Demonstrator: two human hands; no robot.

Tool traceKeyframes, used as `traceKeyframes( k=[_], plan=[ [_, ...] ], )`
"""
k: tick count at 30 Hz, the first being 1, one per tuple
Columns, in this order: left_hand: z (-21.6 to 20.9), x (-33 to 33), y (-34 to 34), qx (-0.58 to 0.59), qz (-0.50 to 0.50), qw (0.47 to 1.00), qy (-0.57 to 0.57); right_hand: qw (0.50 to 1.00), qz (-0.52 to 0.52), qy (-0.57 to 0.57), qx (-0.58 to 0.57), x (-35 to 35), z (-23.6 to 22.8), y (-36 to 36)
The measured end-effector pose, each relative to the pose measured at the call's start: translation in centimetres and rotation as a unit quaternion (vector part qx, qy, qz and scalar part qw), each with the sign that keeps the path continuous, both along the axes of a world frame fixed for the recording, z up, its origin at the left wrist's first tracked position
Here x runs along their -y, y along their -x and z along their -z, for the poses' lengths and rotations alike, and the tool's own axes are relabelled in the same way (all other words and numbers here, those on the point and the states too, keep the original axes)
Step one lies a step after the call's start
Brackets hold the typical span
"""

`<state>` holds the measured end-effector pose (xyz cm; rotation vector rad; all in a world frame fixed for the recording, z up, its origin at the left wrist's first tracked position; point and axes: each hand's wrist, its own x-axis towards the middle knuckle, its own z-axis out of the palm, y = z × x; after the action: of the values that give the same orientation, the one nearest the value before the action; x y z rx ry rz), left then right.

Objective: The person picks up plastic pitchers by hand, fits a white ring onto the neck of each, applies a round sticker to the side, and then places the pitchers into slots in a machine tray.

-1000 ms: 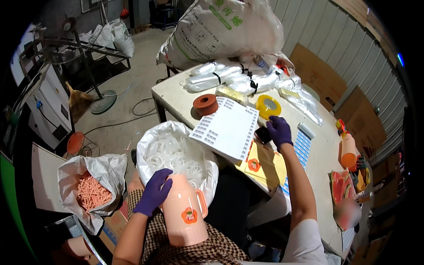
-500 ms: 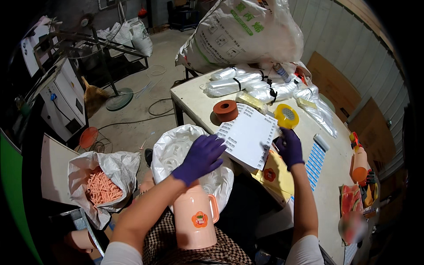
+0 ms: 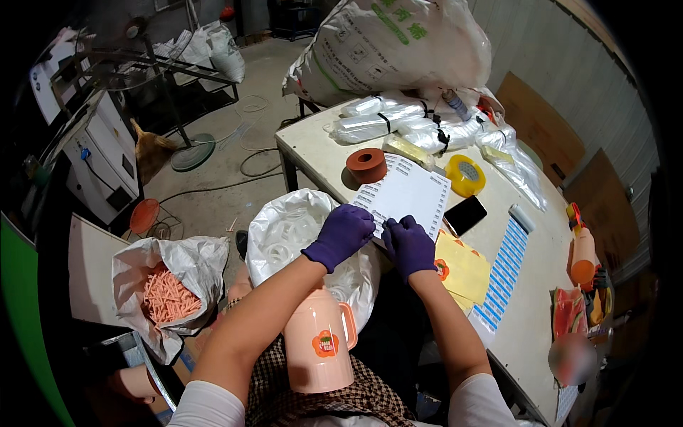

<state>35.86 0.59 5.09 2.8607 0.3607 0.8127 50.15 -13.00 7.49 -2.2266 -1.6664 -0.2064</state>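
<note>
Both my hands wear purple gloves and meet over the near edge of a white sheet of small printed stickers on the table. My left hand is closed at the sheet's left near corner. Beside it, my right hand is closed in a pinch, fingertips close to the left hand's. Whatever lies between the fingers is hidden. On my lap, below the left forearm, rests a pink jug with a side handle and an orange flower sticker.
On the table are a brown tape roll, a yellow tape roll, a phone, yellow sticker sheets and a blue-and-white strip. White sacks hold clear rings and pink sticks.
My right hand has come left and down from beside the yellow tape to the sheet's near edge, uncovering the phone. My left hand's outstretched fingers have curled closed.
</note>
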Motion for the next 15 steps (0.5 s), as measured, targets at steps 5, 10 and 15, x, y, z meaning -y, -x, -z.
traceKeyframes(
  k=[5,10,15],
  plan=[
    [0.4,-0.3,1.2,0.031,-0.020,0.999,0.004,0.997,-0.032,0.054,-0.052,-1.2,-1.0,0.3],
    [-2.6,0.8,2.7,0.136,-0.019,0.982,0.133,0.930,-0.019,-0.165,-0.328,0.0,0.8,-10.2],
    [2.8,-0.3,16.7,-0.035,-0.138,0.987,0.080,0.829,0.049,-0.244,-0.500,8.3,-3.6,-2.4]
  ],
)
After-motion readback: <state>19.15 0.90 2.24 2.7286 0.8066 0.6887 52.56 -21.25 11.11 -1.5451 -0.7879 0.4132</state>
